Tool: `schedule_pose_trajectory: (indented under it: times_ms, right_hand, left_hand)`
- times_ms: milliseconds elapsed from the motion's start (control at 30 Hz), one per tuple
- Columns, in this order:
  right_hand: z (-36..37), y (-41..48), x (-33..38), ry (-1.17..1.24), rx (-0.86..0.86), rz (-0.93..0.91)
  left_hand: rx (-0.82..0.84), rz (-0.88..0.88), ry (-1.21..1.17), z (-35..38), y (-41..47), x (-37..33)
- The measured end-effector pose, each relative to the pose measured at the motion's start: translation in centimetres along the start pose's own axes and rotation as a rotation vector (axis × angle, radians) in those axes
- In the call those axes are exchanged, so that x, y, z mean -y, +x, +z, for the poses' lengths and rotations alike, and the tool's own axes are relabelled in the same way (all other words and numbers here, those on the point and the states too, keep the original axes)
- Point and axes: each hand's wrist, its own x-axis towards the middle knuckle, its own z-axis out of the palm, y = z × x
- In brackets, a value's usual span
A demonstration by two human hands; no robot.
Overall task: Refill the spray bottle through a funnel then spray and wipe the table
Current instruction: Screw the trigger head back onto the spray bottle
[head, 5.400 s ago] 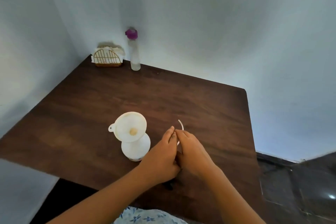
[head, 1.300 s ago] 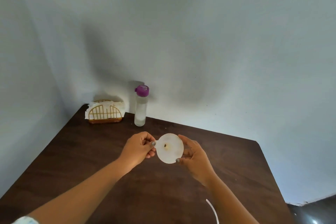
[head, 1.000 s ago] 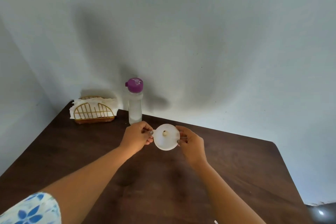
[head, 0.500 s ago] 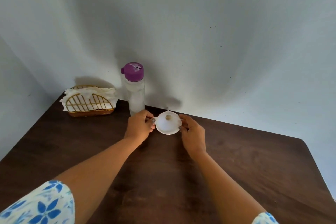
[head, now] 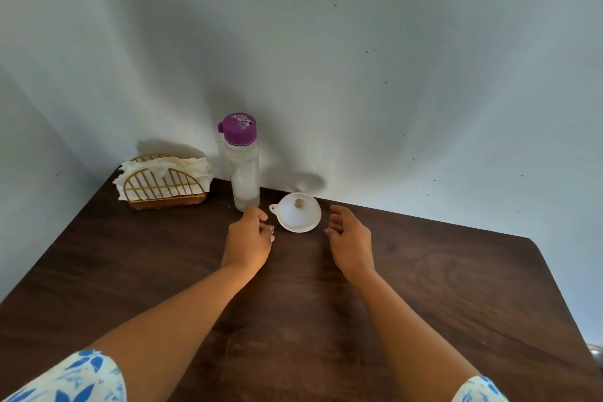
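A white funnel [head: 298, 212] rests on the dark wooden table [head: 424, 271] near the back wall, its mouth facing me. Just left of it stands a clear water bottle with a purple cap [head: 243, 166]. My left hand [head: 249, 240] hovers a little left of the funnel with fingers loosely curled, holding nothing. On the funnel's right, my right hand [head: 350, 238] has its fingers spread and is empty too. Neither hand touches the funnel. The spray bottle is out of view.
A gold wire napkin holder [head: 163, 186] with white tissues stands in the back left corner against the walls. The table's right edge runs down the right side of the view.
Both hands carried the funnel away from the spray bottle to the back of the table, set it down beside the water bottle and let go of it.
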Motion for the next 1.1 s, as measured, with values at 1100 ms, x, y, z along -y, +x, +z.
schedule_pose_trajectory:
  times_ms: [1100]
  right_hand:
    - [-8.4, -37.1, -7.3, -0.619, 0.146, 0.051]
  left_hand:
    - [0.716, 0.282, 0.125, -7.3, -34.0, 2.1]
